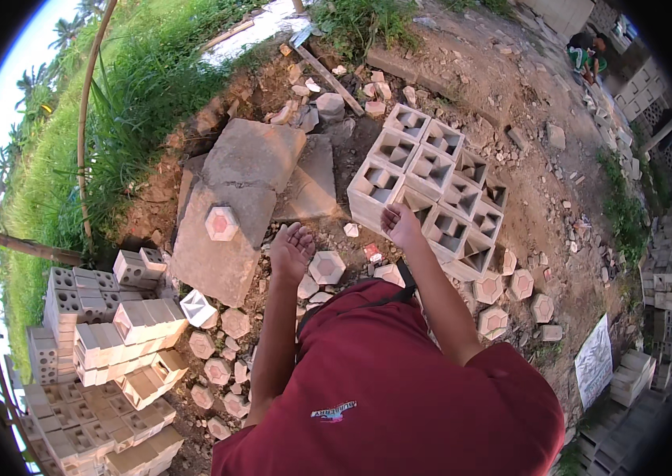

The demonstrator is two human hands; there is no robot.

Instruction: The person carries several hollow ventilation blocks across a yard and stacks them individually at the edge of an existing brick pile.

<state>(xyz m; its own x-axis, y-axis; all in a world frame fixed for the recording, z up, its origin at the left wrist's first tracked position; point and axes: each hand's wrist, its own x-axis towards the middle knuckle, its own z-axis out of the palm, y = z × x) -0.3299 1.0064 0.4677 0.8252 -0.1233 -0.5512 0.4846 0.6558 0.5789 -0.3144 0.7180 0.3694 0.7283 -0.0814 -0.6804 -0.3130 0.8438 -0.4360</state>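
Concrete blocks point(433, 176) beside right fingers point(393, 212), curled, grip unclear; left fingers point(297, 236) half-open.

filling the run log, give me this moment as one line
left hand: palm up, empty; right hand: at hollow blocks, contact unclear; hexagonal paver: on slab

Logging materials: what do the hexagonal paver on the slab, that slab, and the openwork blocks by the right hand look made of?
Hexagonal paver: likely cast concrete, matte, reddish centre. 
Slab: probably concrete, rough, dull grey-brown, cracked across. 
Openwork blocks: likely cement, matte pale grey, repeated moulded openings.
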